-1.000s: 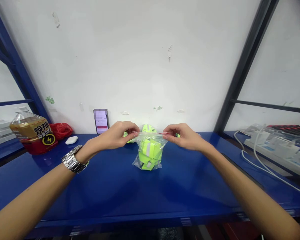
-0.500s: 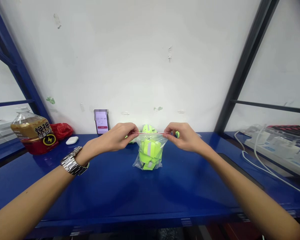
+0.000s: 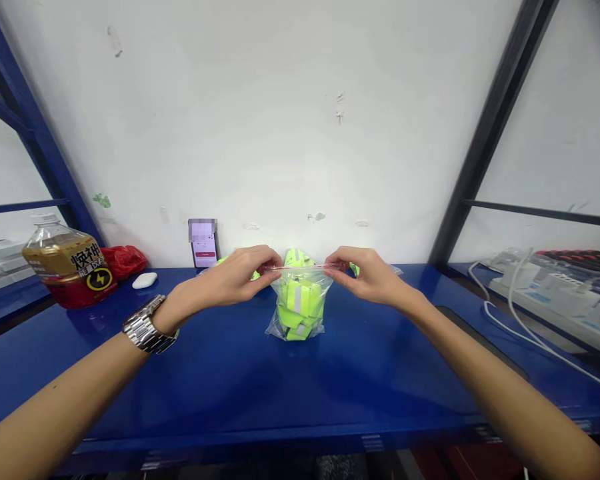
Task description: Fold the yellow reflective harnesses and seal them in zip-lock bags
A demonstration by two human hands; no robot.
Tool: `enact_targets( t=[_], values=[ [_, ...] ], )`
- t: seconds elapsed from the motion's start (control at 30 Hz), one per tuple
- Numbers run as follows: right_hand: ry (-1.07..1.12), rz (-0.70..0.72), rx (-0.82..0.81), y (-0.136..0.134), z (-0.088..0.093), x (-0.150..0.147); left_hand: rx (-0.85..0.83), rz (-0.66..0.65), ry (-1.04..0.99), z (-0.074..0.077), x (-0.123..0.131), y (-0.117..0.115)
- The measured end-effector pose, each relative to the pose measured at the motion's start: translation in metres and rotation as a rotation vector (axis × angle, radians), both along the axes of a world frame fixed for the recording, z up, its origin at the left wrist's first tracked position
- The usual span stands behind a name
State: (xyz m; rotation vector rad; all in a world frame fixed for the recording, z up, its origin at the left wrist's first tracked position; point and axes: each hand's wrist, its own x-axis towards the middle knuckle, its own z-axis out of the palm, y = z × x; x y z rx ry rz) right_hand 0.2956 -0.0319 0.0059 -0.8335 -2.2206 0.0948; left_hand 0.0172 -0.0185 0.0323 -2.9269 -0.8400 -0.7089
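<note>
A clear zip bag (image 3: 301, 303) with folded neon-yellow fabric and pale reflective strips inside stands upright on the blue table (image 3: 280, 400). My left hand (image 3: 247, 272) pinches the left end of its red-lined top edge. The right end of that edge is pinched by my right hand (image 3: 363, 272). The edge is stretched straight between them. More neon-yellow bundles (image 3: 296, 256) lie behind the bag, partly hidden by my hands.
A large drink bottle (image 3: 70, 263), a red plastic bag (image 3: 124, 261), a white case (image 3: 145, 281) and a phone (image 3: 204, 247) are at the left. Power strips (image 3: 555, 297) with white cables and a dark flat object (image 3: 480, 340) lie at the right.
Both hands have moved slightly inward along the bag's top edge. More of the yellow bundle behind my left hand now shows.
</note>
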Motion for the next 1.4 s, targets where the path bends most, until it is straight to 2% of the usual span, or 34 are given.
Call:
enact_targets(
  t=[0.2,0.53,0.7,1.13,1.4],
  values=[
    [-0.019,0.036,-0.011,-0.001,0.003,-0.003,0.022,-0.018,0.004,-0.002,0.003,0.001],
    [-0.162,-0.053,0.046,-0.002,0.003,-0.008,0.055,0.018,0.057,-0.005,0.004,0.0],
    [-0.138,-0.06,0.049,-0.001,0.001,-0.008,0.089,0.011,0.065,-0.006,0.005,0.0],
    [0.067,-0.001,-0.191,-0.002,0.004,-0.012,0.073,0.002,0.037,-0.009,0.005,0.0],
    [0.098,0.016,-0.323,-0.001,0.006,-0.006,-0.015,0.015,-0.027,-0.006,0.006,0.001]
  ],
)
